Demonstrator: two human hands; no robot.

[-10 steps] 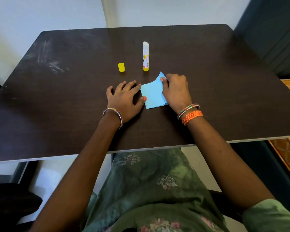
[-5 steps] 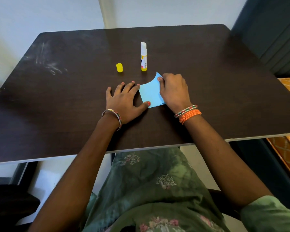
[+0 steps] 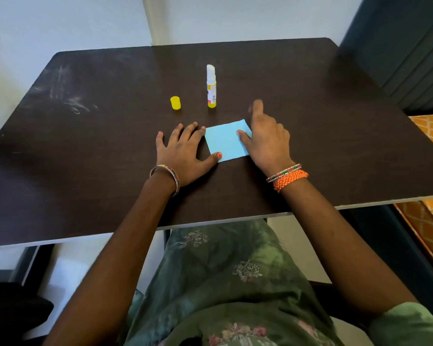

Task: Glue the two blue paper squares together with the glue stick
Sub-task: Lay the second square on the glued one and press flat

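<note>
On table (image 3: 85, 158): blue paper (image 3: 225, 142) flat, both thumbs pressing it.

Dark table (image 3: 335, 146), white wall (image 3: 60, 21)

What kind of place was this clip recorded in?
Probably a plain indoor room, at a desk or study table: a dark wood-grain table against a white wall, bearing only a glue stick, its yellow cap and blue paper. Home or office is unclear.

Hands: left (image 3: 183, 152) flat, right (image 3: 266, 138) lifting (forefinger raised).
</note>
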